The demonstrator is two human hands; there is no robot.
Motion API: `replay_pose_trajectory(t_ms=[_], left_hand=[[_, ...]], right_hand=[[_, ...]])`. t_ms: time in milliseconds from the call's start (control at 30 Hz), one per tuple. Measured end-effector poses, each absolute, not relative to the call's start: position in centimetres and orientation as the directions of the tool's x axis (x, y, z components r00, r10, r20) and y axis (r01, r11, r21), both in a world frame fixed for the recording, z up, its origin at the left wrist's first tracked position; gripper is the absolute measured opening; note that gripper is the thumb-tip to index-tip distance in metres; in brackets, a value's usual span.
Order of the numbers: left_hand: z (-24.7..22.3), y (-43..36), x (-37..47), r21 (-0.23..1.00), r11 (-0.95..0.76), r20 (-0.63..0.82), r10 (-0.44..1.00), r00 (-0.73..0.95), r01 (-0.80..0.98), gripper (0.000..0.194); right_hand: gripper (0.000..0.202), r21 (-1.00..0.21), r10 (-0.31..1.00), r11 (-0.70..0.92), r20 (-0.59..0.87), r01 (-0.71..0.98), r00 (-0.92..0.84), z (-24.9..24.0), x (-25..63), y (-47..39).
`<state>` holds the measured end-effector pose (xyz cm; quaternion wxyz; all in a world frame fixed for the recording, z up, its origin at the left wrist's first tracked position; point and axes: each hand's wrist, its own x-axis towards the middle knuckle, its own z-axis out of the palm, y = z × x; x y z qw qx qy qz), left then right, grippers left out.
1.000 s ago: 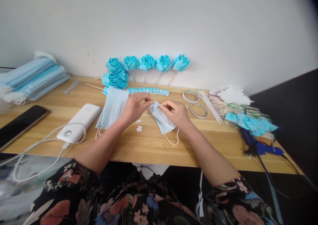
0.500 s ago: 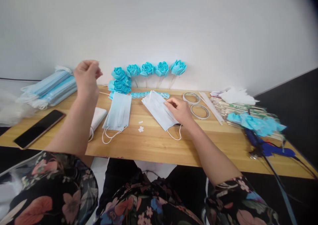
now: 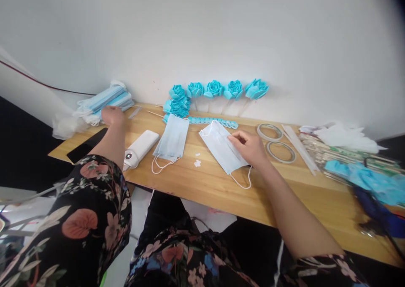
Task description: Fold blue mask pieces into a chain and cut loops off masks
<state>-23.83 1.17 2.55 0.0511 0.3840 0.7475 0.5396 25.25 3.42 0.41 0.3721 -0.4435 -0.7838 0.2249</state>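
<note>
My left hand (image 3: 112,115) reaches to the near side of a stack of blue face masks (image 3: 107,99) at the back left. Its fingers are turned away and hidden, so I cannot see what they hold. On the table in front of me lies a pale blue face mask (image 3: 218,145) with white ear loops. The thumb and fingertips of my right hand (image 3: 248,147) are pinched together at its right edge. Left of it lie more face masks (image 3: 172,138), with small white paper scraps (image 3: 197,163) between.
Blue mask-fabric flowers (image 3: 214,89) lean on the wall behind a row of folded blue pieces (image 3: 215,121). Two tape rolls (image 3: 281,152) and a white strip (image 3: 300,150) lie right. A phone (image 3: 85,147) and white power bank (image 3: 142,145) lie left; a blue tool (image 3: 376,209) lies far right.
My left hand has come down from the air to the mask stack at the back left. The view has turned left. My right hand stays pinched at the mask.
</note>
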Motion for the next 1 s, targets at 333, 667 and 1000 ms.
replay_pose_trajectory(t_ms=[333,667,1000], left_hand=[[1.7,4.2,-24.3,0.900,0.340,0.225,0.175,-0.959,0.273,0.033],[0.0,5.0,-26.1,0.858,0.428,0.197,0.234,-0.952,0.283,0.007],[-1.2,3.6,-25.8,0.676,0.622,0.129,0.429,-0.894,0.396,0.040]], right_hand=[[0.021,-0.669,0.866,0.499,0.362,0.551,-0.345,0.1,25.5,3.6],[0.019,-0.610,0.854,0.520,0.354,0.598,-0.382,0.8,25.3,3.0],[0.019,-0.619,0.864,0.504,0.352,0.603,-0.361,1.1,25.2,3.1]])
